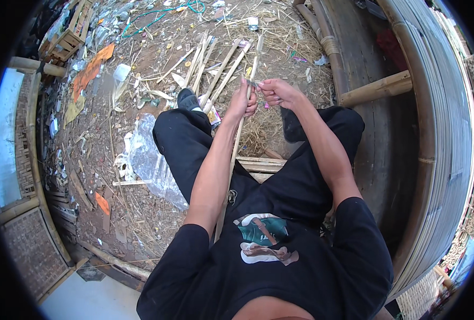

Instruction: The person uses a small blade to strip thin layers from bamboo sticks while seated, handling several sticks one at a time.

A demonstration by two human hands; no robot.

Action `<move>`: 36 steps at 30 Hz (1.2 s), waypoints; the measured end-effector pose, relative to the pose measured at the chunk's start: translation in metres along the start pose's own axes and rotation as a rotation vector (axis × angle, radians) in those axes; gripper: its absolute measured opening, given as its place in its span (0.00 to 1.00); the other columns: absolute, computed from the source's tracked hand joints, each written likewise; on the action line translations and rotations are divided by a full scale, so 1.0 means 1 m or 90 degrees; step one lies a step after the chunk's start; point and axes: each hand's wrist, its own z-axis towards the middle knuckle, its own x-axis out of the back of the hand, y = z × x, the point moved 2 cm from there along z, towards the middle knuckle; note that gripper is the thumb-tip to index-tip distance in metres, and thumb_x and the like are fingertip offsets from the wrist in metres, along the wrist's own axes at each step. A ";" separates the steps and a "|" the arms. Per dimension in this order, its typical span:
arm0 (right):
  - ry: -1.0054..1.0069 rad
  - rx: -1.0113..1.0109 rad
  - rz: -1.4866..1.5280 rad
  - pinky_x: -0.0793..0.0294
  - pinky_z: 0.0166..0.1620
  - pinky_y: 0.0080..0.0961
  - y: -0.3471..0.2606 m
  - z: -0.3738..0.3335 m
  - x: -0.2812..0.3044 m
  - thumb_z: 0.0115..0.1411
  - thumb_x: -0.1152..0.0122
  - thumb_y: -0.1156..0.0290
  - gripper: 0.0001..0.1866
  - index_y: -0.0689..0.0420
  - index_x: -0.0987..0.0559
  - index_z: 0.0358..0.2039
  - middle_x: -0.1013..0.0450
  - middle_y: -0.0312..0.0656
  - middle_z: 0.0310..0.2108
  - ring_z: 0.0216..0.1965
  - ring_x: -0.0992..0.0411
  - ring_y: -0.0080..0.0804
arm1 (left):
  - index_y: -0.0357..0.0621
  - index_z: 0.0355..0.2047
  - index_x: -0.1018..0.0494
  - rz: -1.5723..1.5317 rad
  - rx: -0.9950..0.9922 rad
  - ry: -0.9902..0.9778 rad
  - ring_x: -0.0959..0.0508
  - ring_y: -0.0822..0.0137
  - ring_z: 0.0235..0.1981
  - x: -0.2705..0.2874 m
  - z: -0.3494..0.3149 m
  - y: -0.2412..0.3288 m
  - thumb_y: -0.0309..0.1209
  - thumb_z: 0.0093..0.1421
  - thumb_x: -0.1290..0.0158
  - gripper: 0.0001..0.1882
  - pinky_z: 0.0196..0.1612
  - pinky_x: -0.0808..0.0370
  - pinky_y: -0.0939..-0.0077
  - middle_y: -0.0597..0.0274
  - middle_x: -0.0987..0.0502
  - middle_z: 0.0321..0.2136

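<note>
A long, pale bamboo strip point(256, 57) slants from the ground beyond my hands back between my legs to my lap. My left hand point(241, 102) is closed around it near its middle. Just to the right, my right hand point(281, 93) is closed in a pinch against the strip, its fingertips almost meeting the left ones. Something small and dark shows between the fingertips, too small to name. Several more bamboo strips point(225, 66) lie on the ground beyond my hands, by my left foot point(188, 100).
Crumpled clear plastic sheeting point(154, 154) lies left of my legs. Litter and straw cover the dirt ground. A wooden crate point(69, 33) stands far left, near a green cord point(157, 17). Along the right runs a bamboo-framed structure with a crosswise pole point(376, 89).
</note>
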 end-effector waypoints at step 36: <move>0.135 0.125 -0.089 0.51 0.16 0.13 -0.018 -0.001 -0.007 0.68 0.53 0.66 0.10 0.57 0.30 0.31 0.45 0.23 0.14 0.12 0.49 0.12 | 0.42 0.34 0.36 -0.052 0.007 0.092 0.49 0.77 0.03 -0.006 -0.009 0.012 0.65 0.63 0.74 0.36 0.05 0.53 0.82 0.71 0.48 0.08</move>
